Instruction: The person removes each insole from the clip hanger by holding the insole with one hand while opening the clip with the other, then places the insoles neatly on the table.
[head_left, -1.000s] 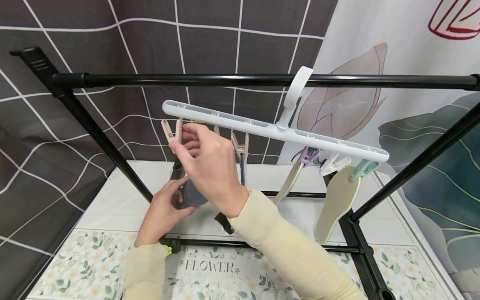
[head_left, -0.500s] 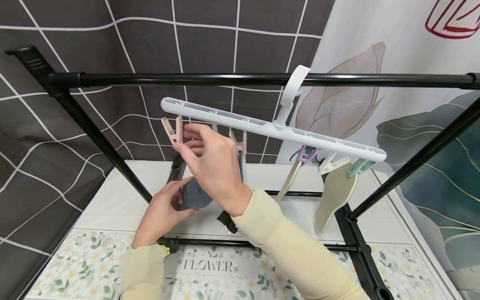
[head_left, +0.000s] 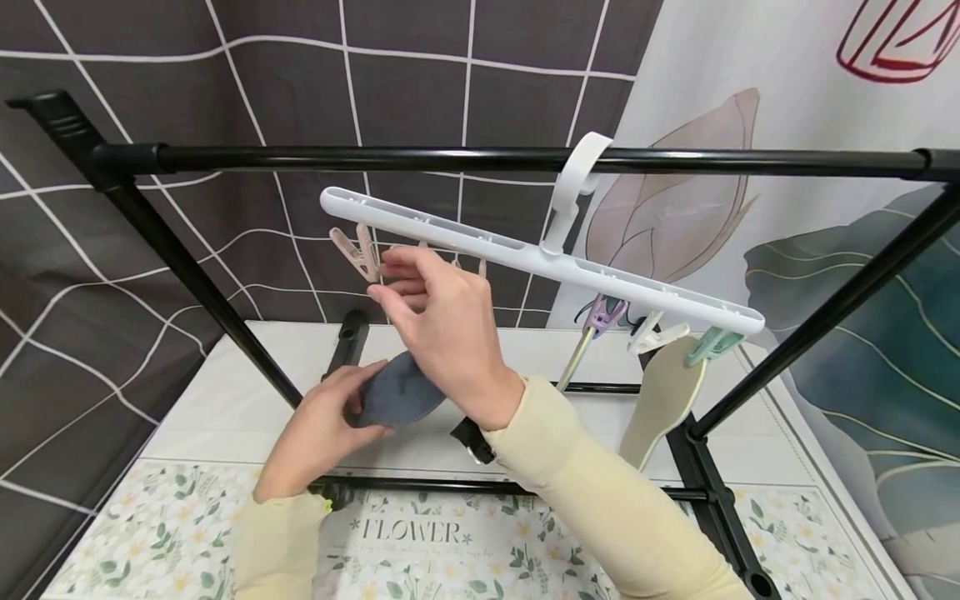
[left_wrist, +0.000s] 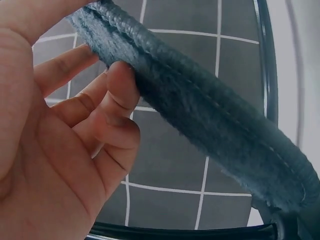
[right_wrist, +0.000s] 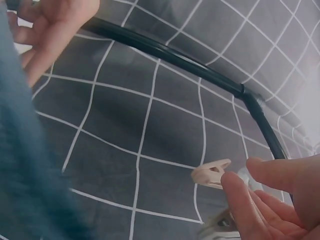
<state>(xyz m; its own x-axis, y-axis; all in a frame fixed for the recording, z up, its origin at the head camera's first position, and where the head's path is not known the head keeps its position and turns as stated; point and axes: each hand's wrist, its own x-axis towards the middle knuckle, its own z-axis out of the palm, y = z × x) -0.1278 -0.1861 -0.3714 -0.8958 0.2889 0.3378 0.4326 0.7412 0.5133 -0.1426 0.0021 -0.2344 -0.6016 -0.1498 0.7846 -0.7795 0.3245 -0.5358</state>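
Insole, edge pinched by left fingers, leaves open room beside parted right fingers.

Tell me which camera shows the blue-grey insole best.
The left wrist view: the blue-grey insole stretches across it, fuzzy surface and stitched edge clear. The head view shows it partly covered; the right wrist view, only a blurred blue shape at left.

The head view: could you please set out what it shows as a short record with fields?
Left hand: holds the grey-blue insole
Right hand: fingertips at the beige clip; whether they pinch it is unclear
White hanger: hooked over the black rail, sloping down toward the picture's right
Green clip: holds a cream insole
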